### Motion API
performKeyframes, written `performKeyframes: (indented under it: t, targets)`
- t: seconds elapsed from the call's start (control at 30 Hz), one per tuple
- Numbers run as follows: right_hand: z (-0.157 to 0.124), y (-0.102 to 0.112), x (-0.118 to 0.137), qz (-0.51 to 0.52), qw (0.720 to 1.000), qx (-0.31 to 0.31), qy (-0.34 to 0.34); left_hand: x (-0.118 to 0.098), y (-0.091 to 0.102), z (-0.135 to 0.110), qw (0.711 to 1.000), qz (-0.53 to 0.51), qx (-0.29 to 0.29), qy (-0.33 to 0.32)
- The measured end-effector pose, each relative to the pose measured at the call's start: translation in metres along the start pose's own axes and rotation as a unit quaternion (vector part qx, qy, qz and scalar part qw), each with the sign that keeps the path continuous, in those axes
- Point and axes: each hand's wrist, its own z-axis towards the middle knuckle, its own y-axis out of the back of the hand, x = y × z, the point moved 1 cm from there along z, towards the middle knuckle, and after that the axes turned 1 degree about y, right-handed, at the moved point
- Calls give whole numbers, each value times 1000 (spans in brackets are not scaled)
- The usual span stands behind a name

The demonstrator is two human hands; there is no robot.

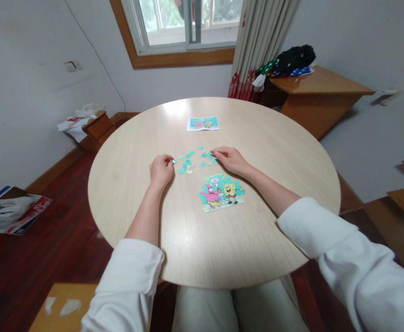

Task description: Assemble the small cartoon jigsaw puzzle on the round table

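Observation:
A partly joined jigsaw puzzle [221, 192] with cartoon figures lies on the round table, its upper edge ragged. Beyond it, loose turquoise puzzle pieces [187, 166] are spread between my hands. My left hand [162, 171] rests left of them, thumb and forefinger closed on a small puzzle piece [174, 161]. On the other side, my right hand [231, 159] has its fingertips pinched together at the right-hand cluster of pieces [205, 155]; the piece in them is mostly hidden by the fingers. A printed reference picture [203, 123] lies farther back.
The pale round table [125, 184] fills the middle of the view. A wooden cabinet [321, 85] with cloths on top stands behind it at right, near a curtain [257, 41]. A cardboard box [63, 306] is at lower left, and a plastic bag [10, 212] lies on the floor.

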Motion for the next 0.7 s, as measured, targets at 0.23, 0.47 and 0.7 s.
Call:
performKeyframes:
  t: [0.23,0.47,0.7]
  targets:
    - [18,-4,1,-16,999,-15,31,-1,1,-1,1000,-8,-9,4]
    - [19,-6,-3,-34,997,1,62,-11,11,-6,998,-50,-19,26]
    - [19,-5,-5,-12,996,8,83,-9,9,-5,997,-70,-21,28]
